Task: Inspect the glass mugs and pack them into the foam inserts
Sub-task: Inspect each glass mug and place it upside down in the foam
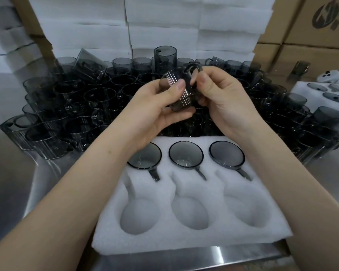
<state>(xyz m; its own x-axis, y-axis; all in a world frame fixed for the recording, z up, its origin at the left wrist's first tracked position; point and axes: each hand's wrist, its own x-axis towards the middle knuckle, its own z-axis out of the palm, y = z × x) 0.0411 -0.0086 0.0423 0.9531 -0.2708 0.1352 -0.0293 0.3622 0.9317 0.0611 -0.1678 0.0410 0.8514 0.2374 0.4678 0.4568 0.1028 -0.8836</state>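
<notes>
A smoky grey glass mug (181,90) is held up above the table between both hands. My left hand (155,110) cups its body from below, thumb on the side. My right hand (221,94) pinches its handle from the right. Below lies a white foam insert (184,237) with six pockets. The three far pockets hold mugs (186,155), rims up, handles toward me. The three near pockets (190,213) hold nothing.
A dense crowd of loose grey mugs (98,98) covers the steel table (45,182) behind the insert. Stacked white foam sheets (164,22) stand at the back. Cardboard boxes (311,32) and another filled foam insert (329,94) sit at the right.
</notes>
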